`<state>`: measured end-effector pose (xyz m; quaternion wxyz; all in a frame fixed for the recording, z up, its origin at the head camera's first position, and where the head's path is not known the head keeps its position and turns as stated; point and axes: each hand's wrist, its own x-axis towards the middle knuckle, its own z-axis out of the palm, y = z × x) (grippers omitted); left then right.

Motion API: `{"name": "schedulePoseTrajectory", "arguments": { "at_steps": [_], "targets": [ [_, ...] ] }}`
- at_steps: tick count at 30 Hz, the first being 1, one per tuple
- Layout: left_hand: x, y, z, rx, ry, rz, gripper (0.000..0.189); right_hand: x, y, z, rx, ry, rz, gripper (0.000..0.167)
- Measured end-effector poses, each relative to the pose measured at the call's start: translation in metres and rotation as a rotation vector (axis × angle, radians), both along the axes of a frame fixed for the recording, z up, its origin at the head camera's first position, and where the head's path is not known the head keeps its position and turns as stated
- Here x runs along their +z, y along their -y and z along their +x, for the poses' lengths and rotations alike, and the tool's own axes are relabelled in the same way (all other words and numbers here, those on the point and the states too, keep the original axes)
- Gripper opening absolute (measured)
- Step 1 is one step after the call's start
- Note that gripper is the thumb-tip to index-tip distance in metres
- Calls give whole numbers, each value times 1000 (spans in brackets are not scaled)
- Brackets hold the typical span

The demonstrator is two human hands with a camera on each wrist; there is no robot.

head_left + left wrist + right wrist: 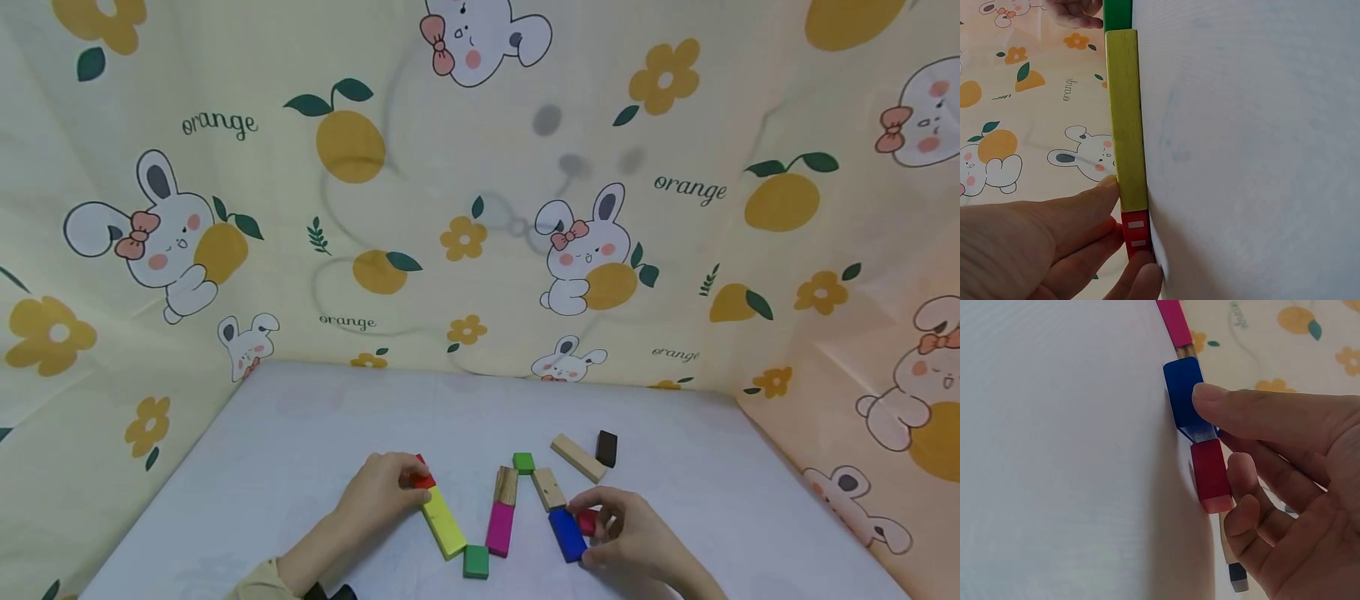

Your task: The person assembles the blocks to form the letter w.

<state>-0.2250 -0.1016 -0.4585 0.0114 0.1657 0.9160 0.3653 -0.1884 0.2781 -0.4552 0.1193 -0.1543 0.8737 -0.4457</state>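
My left hand [378,493] pinches a small red block [1135,232], which sits end to end with a long yellow block [445,523]; its thumb rests at the yellow one's side. On the right, my right hand [633,533] grips a blue block [1184,394] between thumb and fingers. Another red block [1211,472] lies beside the blue one, close to the curled lower fingers. Between the hands a zigzag row runs on: a green block [476,562], a magenta block [501,529], a grained wooden block [506,486], a smaller green block [523,463] and a pale wooden block [549,489].
Behind the right hand, a long pale wooden block [578,457] and a dark block [607,448] lie on the white table [337,408]. A cloth backdrop [480,292] printed with rabbits and oranges borders the table at the back and sides.
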Motion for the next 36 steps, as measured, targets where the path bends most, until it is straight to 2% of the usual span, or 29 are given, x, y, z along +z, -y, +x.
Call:
{"name": "schedulePoseTrajectory", "arguments": {
  "at_steps": [25,36],
  "targets": [
    [2,1,2,-15,-17,6,21,-1,4,1,-54,-8,0,50],
    [1,1,3,-20,-31,3,20,0,2,2,-43,-8,11,49]
  ]
}}
